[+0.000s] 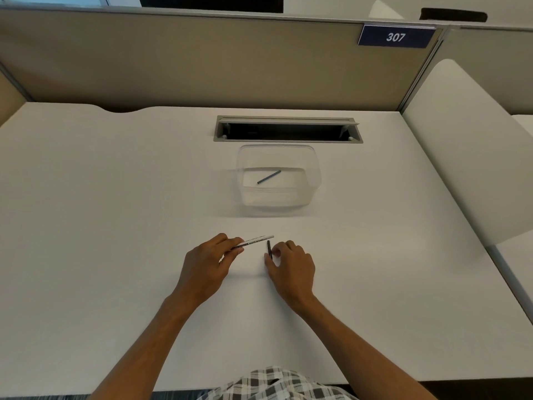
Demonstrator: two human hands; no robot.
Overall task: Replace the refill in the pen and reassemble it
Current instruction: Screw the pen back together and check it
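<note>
My left hand (pixel 207 261) pinches a white pen barrel (pixel 255 241) with black lettering, held low over the white desk (pixel 115 226) and pointing right and slightly away from me. My right hand (pixel 291 265) grips a short dark piece (pixel 269 249), probably a refill or cap, upright between thumb and fingers just below the barrel's right end. The two parts are close but apart. A second dark refill (pixel 269 177) lies slanted inside a clear plastic container (pixel 314 168) farther back on the desk.
A grey cable slot (pixel 288 139) is set into the desk behind the container. A beige partition (pixel 202 59) with a blue sign reading 307 (pixel 395 36) closes the far side. A white side panel (pixel 467 140) stands at the right.
</note>
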